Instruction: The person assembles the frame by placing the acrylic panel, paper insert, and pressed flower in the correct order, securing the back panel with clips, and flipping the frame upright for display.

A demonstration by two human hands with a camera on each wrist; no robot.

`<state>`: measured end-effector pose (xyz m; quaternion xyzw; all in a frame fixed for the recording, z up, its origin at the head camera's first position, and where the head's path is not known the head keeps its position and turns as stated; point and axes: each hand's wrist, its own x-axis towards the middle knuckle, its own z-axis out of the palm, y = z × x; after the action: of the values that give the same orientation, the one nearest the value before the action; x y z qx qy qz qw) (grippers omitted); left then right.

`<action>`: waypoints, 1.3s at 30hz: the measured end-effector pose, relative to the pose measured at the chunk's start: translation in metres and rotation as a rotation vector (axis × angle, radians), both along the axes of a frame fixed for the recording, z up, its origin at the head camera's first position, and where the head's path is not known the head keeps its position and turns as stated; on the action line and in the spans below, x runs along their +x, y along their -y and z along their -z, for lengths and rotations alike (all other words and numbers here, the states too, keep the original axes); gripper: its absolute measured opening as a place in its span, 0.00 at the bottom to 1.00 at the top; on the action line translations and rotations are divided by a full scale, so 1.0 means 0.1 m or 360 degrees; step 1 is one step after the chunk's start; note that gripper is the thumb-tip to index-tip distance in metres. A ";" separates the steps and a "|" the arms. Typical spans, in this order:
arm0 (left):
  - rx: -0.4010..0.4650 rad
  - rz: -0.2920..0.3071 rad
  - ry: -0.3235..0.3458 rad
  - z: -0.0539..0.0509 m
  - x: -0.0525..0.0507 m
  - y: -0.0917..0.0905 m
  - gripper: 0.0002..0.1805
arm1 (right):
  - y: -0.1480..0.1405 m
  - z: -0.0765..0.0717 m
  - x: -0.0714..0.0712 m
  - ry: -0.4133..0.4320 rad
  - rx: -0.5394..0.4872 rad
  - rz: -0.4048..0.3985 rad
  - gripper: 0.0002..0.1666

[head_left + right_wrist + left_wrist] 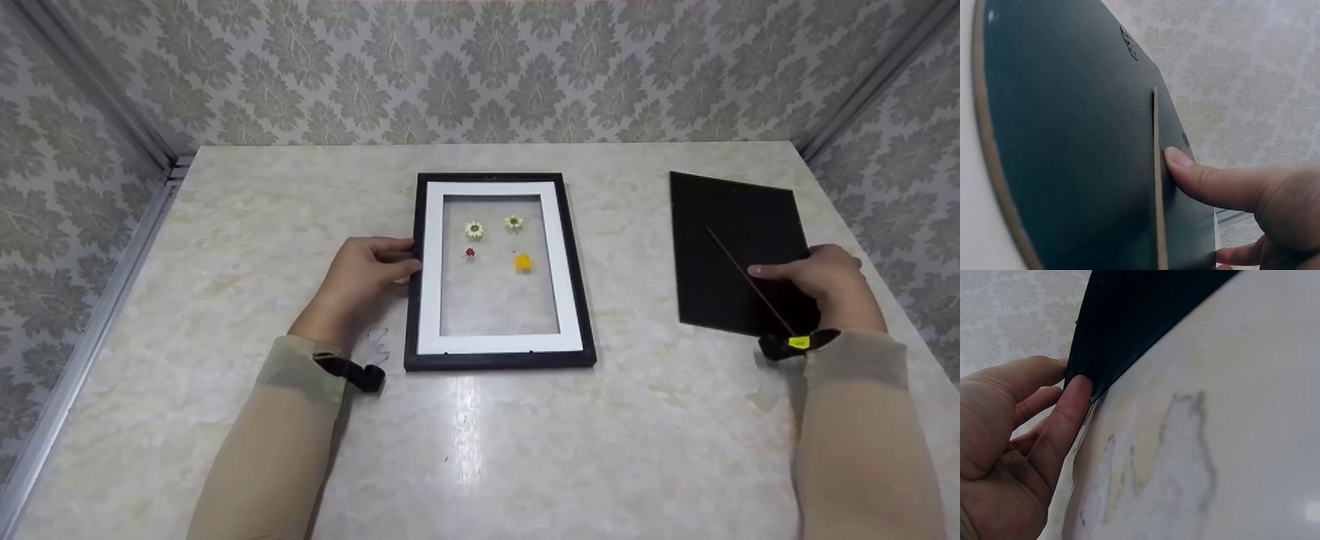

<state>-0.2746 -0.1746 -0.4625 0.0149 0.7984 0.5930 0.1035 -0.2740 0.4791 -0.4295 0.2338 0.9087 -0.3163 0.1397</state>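
Spanning the scene, a glossy marbled table (525,450) leaves wide room between a rectangular black frame (499,363), centre, and a thin black panel (712,202) near the table's right edge. The left hand (360,266) pinches the frame's left edge; the right hand (832,281) grips the panel's right side, thumb on top. Inside the frame's white border (431,300) lie four small flowers (474,229): two white, one red, one yellow.

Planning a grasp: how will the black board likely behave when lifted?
The black board is probably stiff: pinched by the right hand, its edges look straight in the head view. Its thin edge suggests modest weight. The narrow strip on its face might snag.
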 end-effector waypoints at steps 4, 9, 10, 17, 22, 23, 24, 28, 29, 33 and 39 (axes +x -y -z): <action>0.0022 -0.0003 0.0002 0.01 0.00 0.00 0.28 | 0.00 -0.08 0.02 0.0151 0.0286 -0.0217 0.87; -0.0017 0.0001 -0.0026 0.02 0.01 0.00 0.28 | 0.03 -0.13 0.04 0.0154 0.0479 -0.0365 0.87; -0.0021 0.0004 -0.0031 0.01 0.01 0.00 0.28 | 0.03 -0.13 0.04 0.0139 0.0472 -0.0352 0.87; -0.0010 0.0014 -0.0031 0.00 -0.01 0.00 0.27 | 0.04 -0.11 0.03 0.0055 0.0259 -0.0338 0.84; -0.0004 0.0018 -0.0020 0.00 0.00 0.00 0.27 | 0.06 -0.11 0.01 -0.0041 0.0040 -0.0351 0.85; -0.0001 0.0017 -0.0018 0.00 0.00 0.00 0.27 | 0.06 -0.12 0.01 -0.0029 -0.0020 -0.0345 0.86; 0.0001 0.0015 -0.0016 0.00 0.00 0.00 0.27 | 0.05 -0.14 0.01 -0.0006 -0.0042 -0.0359 0.87; 0.0012 0.0015 -0.0018 0.00 0.00 0.00 0.27 | -0.01 -0.23 0.02 0.0120 -0.0289 -0.0383 0.84; 0.0015 0.0016 -0.0018 0.00 0.00 0.00 0.27 | -0.03 -0.24 0.02 0.0136 -0.0374 -0.0378 0.81; 0.0003 0.0024 -0.0024 0.00 -0.01 0.00 0.28 | -0.13 -0.27 0.05 0.0136 -0.0706 -0.0318 0.69; -0.0034 0.0023 -0.0032 0.01 -0.02 0.01 0.28 | -0.24 -0.14 0.11 -0.0015 -0.1356 -0.0143 0.48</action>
<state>-0.2767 -0.1759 -0.4638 0.0256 0.8055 0.5836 0.0998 -0.2627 0.5035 -0.4151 0.1140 0.7067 -0.6581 0.2334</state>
